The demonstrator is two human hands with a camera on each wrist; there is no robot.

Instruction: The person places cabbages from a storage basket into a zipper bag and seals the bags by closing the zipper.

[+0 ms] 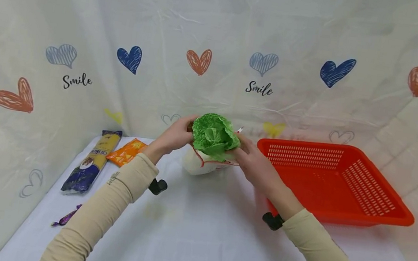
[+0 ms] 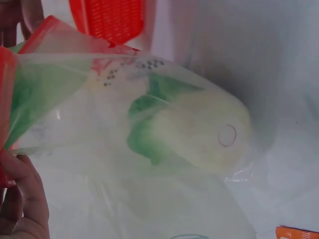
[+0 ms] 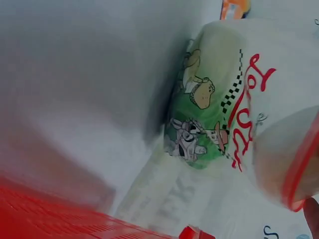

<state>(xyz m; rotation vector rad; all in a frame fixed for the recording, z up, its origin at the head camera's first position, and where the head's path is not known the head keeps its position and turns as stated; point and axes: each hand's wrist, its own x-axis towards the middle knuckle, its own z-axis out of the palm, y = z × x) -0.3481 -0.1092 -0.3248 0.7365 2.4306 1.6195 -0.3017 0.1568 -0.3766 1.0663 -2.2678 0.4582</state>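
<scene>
A leafy green cabbage (image 1: 214,135) sits in the mouth of a translucent, red-rimmed plastic bag (image 1: 200,165), between both hands. My left hand (image 1: 179,134) pinches the bag's rim on one side; its curled fingers (image 2: 30,199) show in the left wrist view. On the opposite side my right hand (image 1: 254,161) grips the rim beside the cabbage leaves, with a fingertip (image 3: 312,215) at the red edge in the right wrist view. Cartoon figures and red lettering mark the bag (image 3: 244,109). Through its film a pale, rounded thing with green parts (image 2: 199,129) shows at the bottom; its kind is unclear.
A red plastic basket (image 1: 335,217) stands to the right, close to my right forearm. On the left lie a blue and gold packet (image 1: 93,163), an orange packet (image 1: 126,151) and a purple wrapped candy (image 1: 66,218). A heart-printed sheet (image 1: 231,26) hangs behind.
</scene>
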